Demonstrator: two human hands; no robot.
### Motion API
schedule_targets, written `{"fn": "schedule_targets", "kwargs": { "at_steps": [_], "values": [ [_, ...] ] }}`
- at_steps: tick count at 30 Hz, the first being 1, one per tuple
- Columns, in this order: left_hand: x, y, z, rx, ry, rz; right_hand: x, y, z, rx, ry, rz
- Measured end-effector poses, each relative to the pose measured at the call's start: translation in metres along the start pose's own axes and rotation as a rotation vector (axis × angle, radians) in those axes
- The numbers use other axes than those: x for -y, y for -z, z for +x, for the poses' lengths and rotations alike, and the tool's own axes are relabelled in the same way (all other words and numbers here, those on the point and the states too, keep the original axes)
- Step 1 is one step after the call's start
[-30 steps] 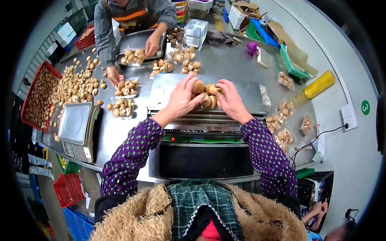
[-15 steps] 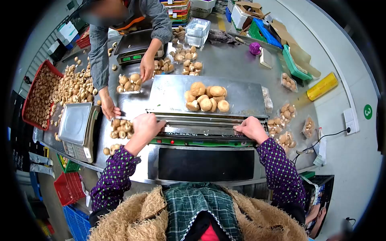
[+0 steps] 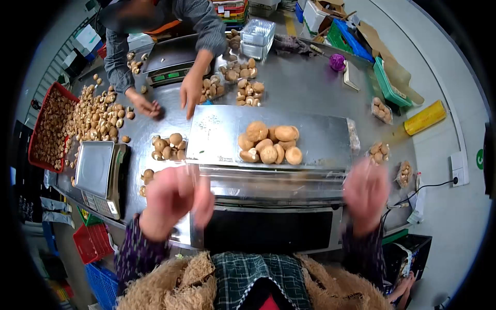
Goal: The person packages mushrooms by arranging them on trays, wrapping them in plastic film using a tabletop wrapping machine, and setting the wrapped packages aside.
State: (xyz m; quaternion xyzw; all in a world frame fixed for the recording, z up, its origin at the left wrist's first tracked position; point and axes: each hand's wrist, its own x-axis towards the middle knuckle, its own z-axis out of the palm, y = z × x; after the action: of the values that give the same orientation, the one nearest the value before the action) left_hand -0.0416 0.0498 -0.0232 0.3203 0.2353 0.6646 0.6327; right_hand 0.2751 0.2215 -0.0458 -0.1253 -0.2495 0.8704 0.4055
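Note:
My left hand [image 3: 175,192] and my right hand [image 3: 367,192] are raised over the front of the wrapping machine, both smeared by motion. Their fingers look pinched on a clear plastic film [image 3: 274,178], which stretches between them as a glossy band. Behind it, a clear tray of brown mushrooms [image 3: 269,143] rests on the machine's metal plate [image 3: 217,129]. The black panel [image 3: 268,230] of the machine lies between my forearms.
A co-worker's hands [image 3: 192,93] are near mushroom trays on the left. Loose mushrooms [image 3: 98,113] and a red crate [image 3: 49,129] lie beyond a scale [image 3: 95,165]. Wrapped packs [image 3: 378,152], a yellow film roll [image 3: 425,118] and a power cord [image 3: 421,188] are at right.
Both hands have lifted off the machine's roller area and moved toward me and outward, with film drawn between them. The co-worker's left-side hand has let go of a tray and moved up.

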Motion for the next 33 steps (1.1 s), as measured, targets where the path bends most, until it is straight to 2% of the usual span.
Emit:
{"fn": "schedule_targets", "kwargs": {
  "at_steps": [1, 2, 3, 4, 5, 6, 7, 8, 9, 10, 11, 12, 13, 15, 16, 18, 19, 20, 21, 22, 23, 24, 25, 26, 28, 30, 31, 32, 33],
  "values": [
    [-0.002, 0.009, 0.036, 0.026, -0.12, -0.02, 0.002, -0.017, 0.042, -0.114, 0.151, 0.008],
    [-0.004, -0.007, 0.081, -0.233, -0.189, 0.008, 0.004, -0.034, 0.085, -0.23, 0.302, -0.001],
    [0.003, 0.021, 0.13, -0.062, -0.348, 0.241, -0.004, -0.013, 0.127, -0.182, 0.362, -0.184],
    [0.023, 0.051, 0.164, -0.311, -0.401, 0.522, -0.023, 0.028, 0.16, -0.125, 0.419, -0.37],
    [0.04, 0.104, 0.18, -0.349, -0.302, 0.976, -0.041, 0.063, 0.169, -0.158, 0.4, -0.608],
    [0.067, 0.164, 0.192, -0.269, -0.2, 1.36, -0.056, 0.091, 0.178, -0.172, 0.387, -0.839],
    [0.103, 0.191, 0.186, -0.013, -0.429, 2.069, -0.067, 0.117, 0.18, -0.23, 0.258, -1.148],
    [0.106, 0.189, 0.177, -0.021, -0.404, 1.936, -0.083, 0.127, 0.179, -0.187, 0.375, -1.469],
    [0.109, 0.186, 0.168, -0.031, -0.383, 1.802, -0.079, 0.116, 0.177, -0.076, 0.361, -1.538],
    [0.105, 0.19, 0.169, 0.162, -0.784, 1.894, -0.08, 0.113, 0.175, -0.047, 0.326, -1.604],
    [0.097, 0.184, 0.152, 0.074, -0.471, 1.746, -0.072, 0.112, 0.172, 0.064, 0.205, -1.523],
    [0.09, 0.172, 0.145, 0.04, -0.332, 1.652, -0.06, 0.108, 0.168, 0.16, 0.078, -1.453],
    [0.082, 0.158, 0.139, -0.007, -0.202, 1.557, -0.053, 0.097, 0.164, 0.168, 0.096, -1.464],
    [0.071, 0.138, 0.123, -0.044, 0.237, 0.92, -0.043, 0.077, 0.146, 0.195, -0.261, -0.999],
    [0.065, 0.124, 0.115, -0.041, 0.23, 0.916, -0.04, 0.068, 0.14, 0.194, -0.26, -1.008],
    [0.055, 0.096, 0.097, -0.061, 0.557, 0.755, -0.038, 0.05, 0.123, 0.347, -0.145, -1.466],
    [0.054, 0.097, 0.093, -0.057, 0.556, 0.838, -0.034, 0.031, 0.11, 0.345, -0.145, -1.467],
    [0.056, 0.091, 0.078, -0.058, 0.564, 0.833, -0.027, 0.004, 0.089, 0.274, -0.335, -1.526],
    [0.055, 0.079, 0.058, 0.012, 0.439, 0.96, -0.021, -0.018, 0.069, 0.206, -0.526, -1.577],
    [0.047, 0.062, 0.041, 0.081, 0.306, 1.086, -0.021, -0.023, 0.048, 0.233, -0.391, -1.611],
    [0.028, 0.018, 0.012, 0.135, 0.151, 1.183, -0.027, -0.01, 0.027, 0.401, -0.14, -1.576],
    [0.04, 0.025, -0.01, 0.219, 0.057, 1.292, -0.034, -0.014, -0.003, 0.427, -0.07, -1.651],
    [0.047, 0.021, -0.034, 0.235, 0.204, 1.26, -0.037, -0.026, -0.028, 0.409, -0.293, -1.69],
    [0.054, 0.02, -0.051, 0.287, 0.404, 1.287, -0.052, -0.006, -0.047, 0.404, -0.37, -1.611],
    [0.087, 0.031, -0.076, 0.186, 0.781, 1.126, -0.089, 0.042, -0.072, 0.386, -0.432, -1.358],
    [0.125, 0.06, -0.1, 0.006, 0.766, 0.955, -0.097, 0.049, -0.079, 0.085, -0.813, -1.286],
    [0.125, 0.063, -0.1, -0.071, 0.767, 1.129, -0.109, 0.092, -0.084, 0.132, -0.426, -1.305],
    [0.097, 0.047, -0.094, -0.171, 0.718, 1.275, -0.1, 0.087, -0.086, -0.062, -0.321, -1.299],
    [0.097, 0.055, -0.103, -0.48, 0.398, 1.066, -0.089, 0.084, -0.09, -0.224, -0.376, -1.132]
  ]
}}
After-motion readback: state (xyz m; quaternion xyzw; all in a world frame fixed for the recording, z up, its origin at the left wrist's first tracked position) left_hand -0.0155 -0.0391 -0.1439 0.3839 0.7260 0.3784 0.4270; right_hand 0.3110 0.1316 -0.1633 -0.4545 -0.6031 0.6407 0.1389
